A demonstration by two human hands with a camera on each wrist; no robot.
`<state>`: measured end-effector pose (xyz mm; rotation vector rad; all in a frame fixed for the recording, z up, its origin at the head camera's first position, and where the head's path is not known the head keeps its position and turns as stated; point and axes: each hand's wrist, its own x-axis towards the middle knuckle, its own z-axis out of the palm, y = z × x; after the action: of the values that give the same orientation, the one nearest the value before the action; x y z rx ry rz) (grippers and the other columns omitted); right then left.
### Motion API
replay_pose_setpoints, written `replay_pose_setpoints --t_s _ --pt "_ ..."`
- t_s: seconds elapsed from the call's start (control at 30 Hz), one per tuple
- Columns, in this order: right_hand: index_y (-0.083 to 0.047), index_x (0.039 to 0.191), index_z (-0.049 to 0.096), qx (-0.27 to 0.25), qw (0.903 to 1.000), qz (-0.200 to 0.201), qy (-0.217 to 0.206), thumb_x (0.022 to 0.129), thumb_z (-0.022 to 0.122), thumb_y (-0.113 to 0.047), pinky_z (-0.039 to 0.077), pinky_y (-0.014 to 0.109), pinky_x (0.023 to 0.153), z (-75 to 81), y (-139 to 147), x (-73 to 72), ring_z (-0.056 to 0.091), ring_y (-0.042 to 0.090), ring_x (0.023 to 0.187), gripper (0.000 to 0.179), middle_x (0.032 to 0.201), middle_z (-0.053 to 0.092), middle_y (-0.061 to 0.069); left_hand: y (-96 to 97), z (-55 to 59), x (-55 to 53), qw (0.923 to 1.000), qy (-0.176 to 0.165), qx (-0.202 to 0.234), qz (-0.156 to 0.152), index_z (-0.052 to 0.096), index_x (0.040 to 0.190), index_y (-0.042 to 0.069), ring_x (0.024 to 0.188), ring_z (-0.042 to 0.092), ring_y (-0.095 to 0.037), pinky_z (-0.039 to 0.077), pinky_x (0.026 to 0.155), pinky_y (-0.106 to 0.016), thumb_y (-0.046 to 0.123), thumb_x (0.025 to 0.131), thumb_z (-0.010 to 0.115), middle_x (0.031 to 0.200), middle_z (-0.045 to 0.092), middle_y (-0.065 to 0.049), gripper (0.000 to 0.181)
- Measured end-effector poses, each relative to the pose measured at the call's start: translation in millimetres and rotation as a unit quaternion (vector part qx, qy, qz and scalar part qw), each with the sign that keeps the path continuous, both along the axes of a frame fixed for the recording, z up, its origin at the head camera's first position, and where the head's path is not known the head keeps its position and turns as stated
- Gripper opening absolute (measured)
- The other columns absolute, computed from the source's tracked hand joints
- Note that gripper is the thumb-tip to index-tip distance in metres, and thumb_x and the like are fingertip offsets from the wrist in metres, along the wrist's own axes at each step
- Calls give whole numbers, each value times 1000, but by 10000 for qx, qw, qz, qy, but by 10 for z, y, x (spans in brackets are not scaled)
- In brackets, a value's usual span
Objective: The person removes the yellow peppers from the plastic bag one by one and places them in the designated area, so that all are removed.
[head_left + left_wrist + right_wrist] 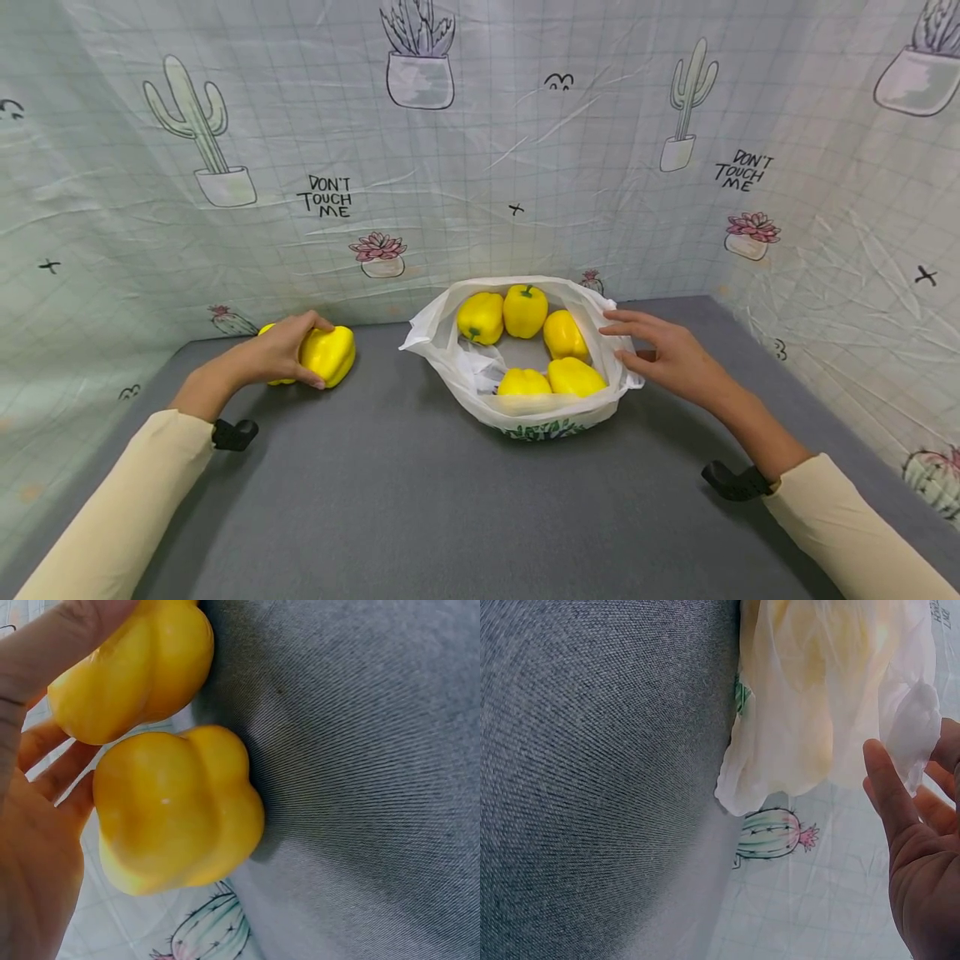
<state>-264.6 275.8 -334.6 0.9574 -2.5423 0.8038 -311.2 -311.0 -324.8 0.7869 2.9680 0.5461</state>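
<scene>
On the left of the grey surface, my left hand (273,350) grips a yellow bell pepper (330,357), thumb on the near side and fingers over the far side. A second yellow bell pepper (176,810) lies right beside it, mostly hidden behind the hand in the head view. A white plastic bag (442,367) stands with its mouth wide, several yellow bell peppers (525,312) inside. My right hand (682,358) is at the bag's right rim, fingers loosely extended. In the right wrist view the thumb and fingers lie around a bag corner (911,712) without a visible pinch.
A grey cloth-like surface (420,517) spreads under everything. Behind and at the sides rises a pale sheet (465,192) printed with cacti and lettering. Green leaf print (547,430) marks the bag's front.
</scene>
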Motion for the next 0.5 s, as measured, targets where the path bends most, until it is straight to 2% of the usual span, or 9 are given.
replay_pose_setpoints --t_s 0.27,0.4,0.5 --pt "-6 134 66 34 10000 -16 -81 95 69 -3 61 37 77 -3 21 35 60 34 122 39 149 52 15 33 -23 -53 9998 84 157 17 49 131 1 109 55 -34 47 90 -51 31 69 96 131 57 -22 83" --pt "-6 133 66 126 9999 -23 89 94 70 -2 61 30 72 8 37 33 68 26 104 39 148 54 15 100 -10 -102 9996 102 249 -50 49 133 1 113 55 -36 47 93 -54 28 69 96 135 57 -22 83" --pt "-6 132 67 149 9998 8 129 94 71 -2 60 28 70 19 36 25 70 22 97 39 148 54 14 147 -6 -138 9996 144 204 -138 49 134 0 115 55 -38 46 96 -56 26 70 96 136 56 -24 83"
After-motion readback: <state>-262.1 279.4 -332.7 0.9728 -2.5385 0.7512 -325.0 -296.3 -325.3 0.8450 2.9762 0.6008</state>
